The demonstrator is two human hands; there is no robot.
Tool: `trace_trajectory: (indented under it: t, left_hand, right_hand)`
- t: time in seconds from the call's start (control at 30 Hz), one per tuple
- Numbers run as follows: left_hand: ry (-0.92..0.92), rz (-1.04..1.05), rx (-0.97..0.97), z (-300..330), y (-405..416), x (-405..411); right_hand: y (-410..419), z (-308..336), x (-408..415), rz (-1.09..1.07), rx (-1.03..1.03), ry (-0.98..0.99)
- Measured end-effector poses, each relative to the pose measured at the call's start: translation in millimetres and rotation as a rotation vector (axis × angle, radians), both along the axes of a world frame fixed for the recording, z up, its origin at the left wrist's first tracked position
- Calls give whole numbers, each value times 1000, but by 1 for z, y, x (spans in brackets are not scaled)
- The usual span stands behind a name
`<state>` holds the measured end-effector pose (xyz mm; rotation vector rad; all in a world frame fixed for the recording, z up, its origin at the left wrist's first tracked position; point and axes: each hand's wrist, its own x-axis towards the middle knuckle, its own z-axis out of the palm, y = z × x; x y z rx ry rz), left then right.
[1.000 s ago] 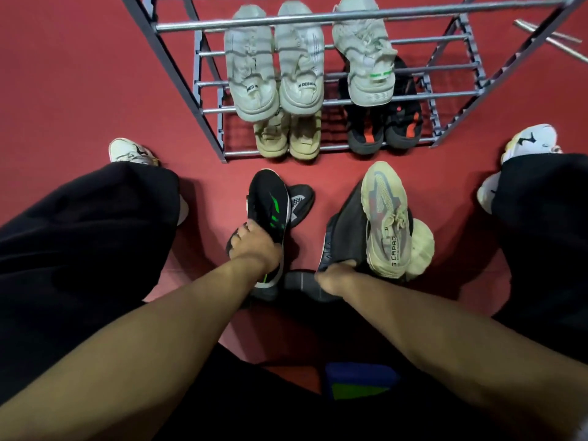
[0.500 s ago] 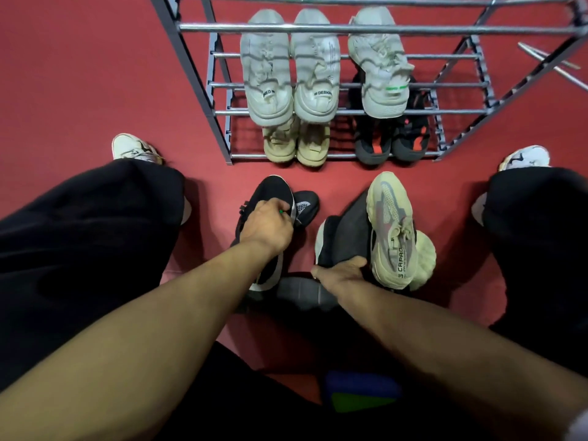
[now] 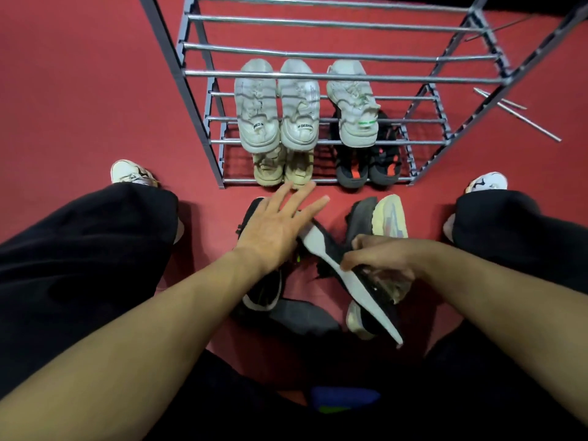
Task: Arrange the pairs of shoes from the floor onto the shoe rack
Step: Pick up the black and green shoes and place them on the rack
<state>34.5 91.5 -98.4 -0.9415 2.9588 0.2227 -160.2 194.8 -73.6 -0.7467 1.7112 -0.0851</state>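
My right hand grips a black shoe with a white sole edge, lifted and tilted above the floor pile. My left hand hovers with straight spread fingers over a black shoe with green marks lying on the floor. A beige shoe and a dark shoe lie beside my right hand. The metal shoe rack stands ahead, holding a white pair, a single white shoe, a beige pair and a black-and-orange pair.
My knees in black trousers flank the pile, with my white sneakers on the red floor at both sides. Loose metal rods lie to the right of the rack. A dark flat shoe piece lies near my body.
My left hand let go of the black-and-green shoe and opened above it. My right hand lifted a black shoe off the pile. The camera moved closer to the rack.
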Motion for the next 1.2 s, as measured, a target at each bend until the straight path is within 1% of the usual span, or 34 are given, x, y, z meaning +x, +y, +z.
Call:
trace_trajectory:
  t: [0.1,0.17,0.2,0.23,0.27,0.3,0.33,0.37,0.4,0.43,0.47,0.5,0.57,0.63,0.67,0.7,0.77,0.83,0.9,1.0,1.07,1.1,1.2]
  left_hand:
    - [-31,-168,-33,4,-1,-9]
    - [-33,-185,67,2,-9,-5]
    - [-50,-151,155,0,-13,1]
    - [-81,-84,250,-1,-18,8]
    - [-108,13,345,-6,-22,16]
    - [-96,131,459,-8,-25,24]
    - [-46,264,617,-13,-25,33]
    - [52,390,808,-14,-25,39]
    - [148,505,982,-19,-23,44]
    - [216,597,1092,-22,-20,45]
    - [245,690,1133,-25,-16,45]
    - [289,770,1171,-27,-9,43]
    - [395,952,1338,-30,7,33]
    - [430,1029,1466,-31,23,21]
    - [428,1037,1506,-31,30,15]
    - [437,1042,1538,-31,36,9]
    - [440,1051,1576,-33,46,1]
    - [445,1083,1563,-36,53,-5]
    - [455,1157,1519,-34,53,-5]
    - [509,1294,1422,-35,38,8]
    - [557,1351,1366,-37,26,22]
    - [568,1369,1335,-38,21,30]
    - [547,1438,1222,-44,7,56]
  right_hand:
    - [0,-2,10,-133,-11,-249]
    - [-2,0,12,-131,-3,-369]
    - [-5,1,10,-87,-21,-353]
    - [-9,1,5,-50,-69,-288]
    - [-15,0,-1,-46,-138,-166]
    - [-22,2,-9,-103,-230,-43]
    - [-27,2,-18,-239,-332,57]
    - [-32,5,-27,-429,-407,95]
    - [-36,5,-35,-629,-443,76]
    - [-37,5,-40,-783,-449,46]
    - [-37,2,-42,-843,-419,37]
    - [-34,0,-38,-831,-356,21]
    - [-24,-9,-19,-705,-150,-118]
    - [-14,-15,10,-505,27,-303]
    - [-11,-19,23,-438,58,-370]
    - [-9,-23,35,-419,61,-399]
    - [-5,-30,49,-439,28,-369]
    - [-4,-34,50,-447,17,-342]
    - [-5,-33,46,-462,39,-373]
    - [-16,-42,47,-637,42,-439]
    - [-28,-55,57,-708,-11,-377]
    - [-32,-64,64,-674,-28,-299]
    - [-40,-89,89,-380,-11,-67]
